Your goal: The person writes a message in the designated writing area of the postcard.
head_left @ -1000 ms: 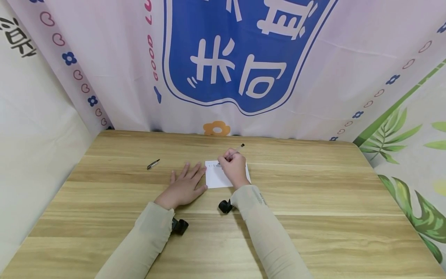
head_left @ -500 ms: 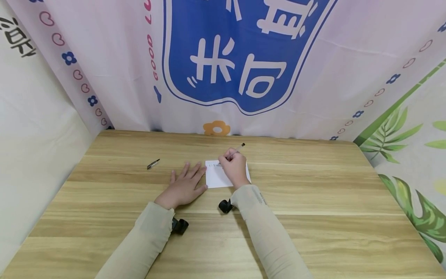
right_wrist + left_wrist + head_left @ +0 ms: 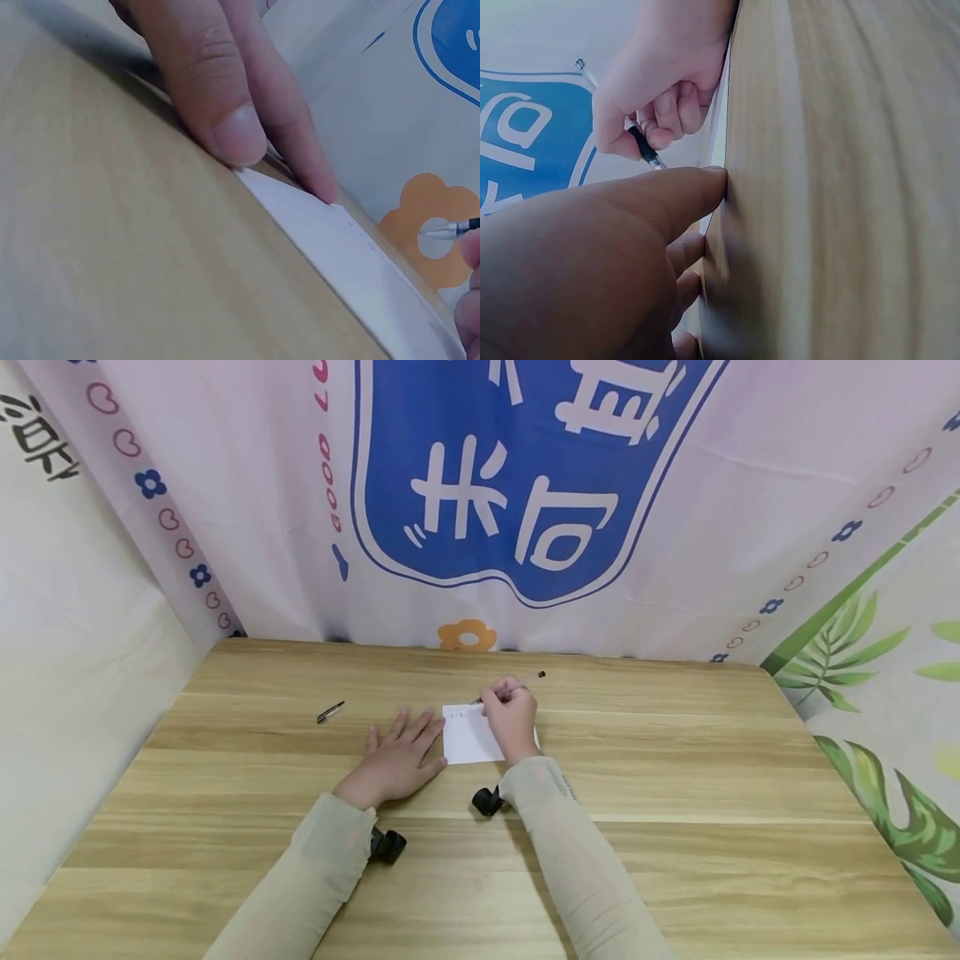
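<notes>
A small white sheet of paper (image 3: 472, 745) lies on the wooden table, with a short row of dark marks near its top left. My right hand (image 3: 512, 718) pinches a pen (image 3: 534, 678) over the paper's right part. In the right wrist view the pen's metal tip (image 3: 448, 229) is raised off the sheet. A black grip section (image 3: 643, 144) of the pen shows in the left wrist view. My left hand (image 3: 393, 764) lies flat with spread fingers, its thumb and a fingertip touching the paper's left edge.
A second pen (image 3: 330, 712) lies on the table (image 3: 675, 793), left of my left hand. Behind the table's far edge hangs a printed curtain (image 3: 300, 593). Small black wrist cameras, such as the left one (image 3: 388, 847), sit below both wrists.
My right hand has lifted the pen's tip off the paper and shifted slightly right, tilting the pen further over. The written marks are now uncovered. My left hand has stayed in place.
</notes>
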Demonstrator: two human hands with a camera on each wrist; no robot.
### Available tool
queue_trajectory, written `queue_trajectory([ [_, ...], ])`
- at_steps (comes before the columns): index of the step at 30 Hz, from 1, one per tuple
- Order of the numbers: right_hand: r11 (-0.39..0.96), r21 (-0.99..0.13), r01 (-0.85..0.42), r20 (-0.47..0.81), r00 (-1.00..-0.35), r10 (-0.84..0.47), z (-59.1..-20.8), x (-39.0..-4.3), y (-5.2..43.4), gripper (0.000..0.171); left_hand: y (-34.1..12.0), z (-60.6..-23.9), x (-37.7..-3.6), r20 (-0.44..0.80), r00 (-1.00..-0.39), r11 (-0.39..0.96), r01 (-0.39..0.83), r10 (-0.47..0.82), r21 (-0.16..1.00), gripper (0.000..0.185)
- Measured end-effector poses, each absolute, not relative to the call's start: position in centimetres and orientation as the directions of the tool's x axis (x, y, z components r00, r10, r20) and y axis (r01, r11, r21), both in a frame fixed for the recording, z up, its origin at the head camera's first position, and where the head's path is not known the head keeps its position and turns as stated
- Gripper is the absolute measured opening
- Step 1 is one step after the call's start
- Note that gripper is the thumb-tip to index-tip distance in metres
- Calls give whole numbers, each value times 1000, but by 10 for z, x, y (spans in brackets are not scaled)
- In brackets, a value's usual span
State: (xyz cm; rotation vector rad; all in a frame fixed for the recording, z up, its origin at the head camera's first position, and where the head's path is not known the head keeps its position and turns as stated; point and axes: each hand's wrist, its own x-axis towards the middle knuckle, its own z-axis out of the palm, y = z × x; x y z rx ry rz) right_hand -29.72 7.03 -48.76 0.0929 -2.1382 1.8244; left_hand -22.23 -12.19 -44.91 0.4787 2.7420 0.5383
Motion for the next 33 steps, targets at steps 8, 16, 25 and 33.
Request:
queue_trajectory([
  [8, 23, -979, -203, 204, -956, 213, -484, -293, 71, 18, -122, -450, -219, -223, -894, 870, 276, 388, 407, 68],
  [16, -332, -925, -186, 124, -972, 198, -461, -284, 73, 17, -124, -452, -219, -220, -897, 871, 271, 383, 409, 68],
  [25, -439, -888, -139, 96, -988, 120, -439, -267, 86, 20, -125, -451, -218, -215, -896, 865, 274, 388, 421, 68],
  [33, -456, -884, -101, 90, -995, 46, -432, -242, 100, 19, -125, -452, -219, -213, -898, 864, 270, 385, 424, 68],
])
